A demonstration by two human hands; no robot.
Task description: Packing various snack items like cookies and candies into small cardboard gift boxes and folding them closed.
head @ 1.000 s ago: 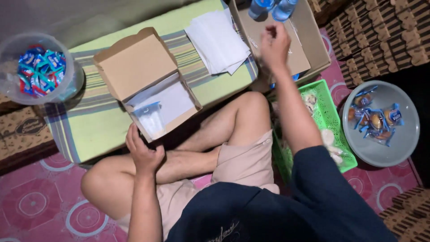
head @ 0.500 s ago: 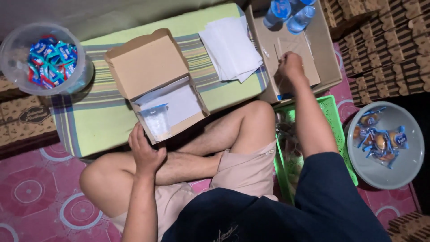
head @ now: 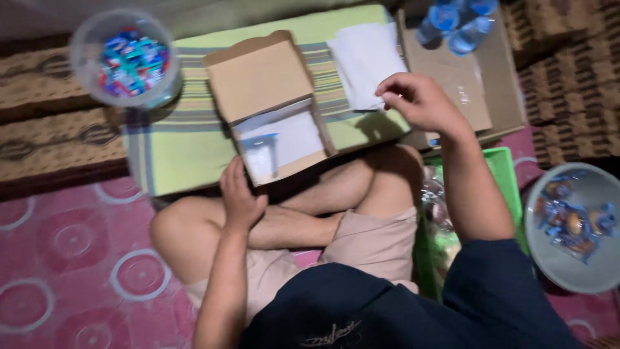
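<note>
Head view: the right hand (head: 420, 103) reaches far out, and its fingers pinch the near edge of a stack of white paper sheets (head: 365, 61) on the green mat (head: 187, 142). The left hand (head: 240, 197) rests on a bare leg, fingers loosely curled and holding nothing, just touching the near corner of the open brown box (head: 274, 106).
</note>
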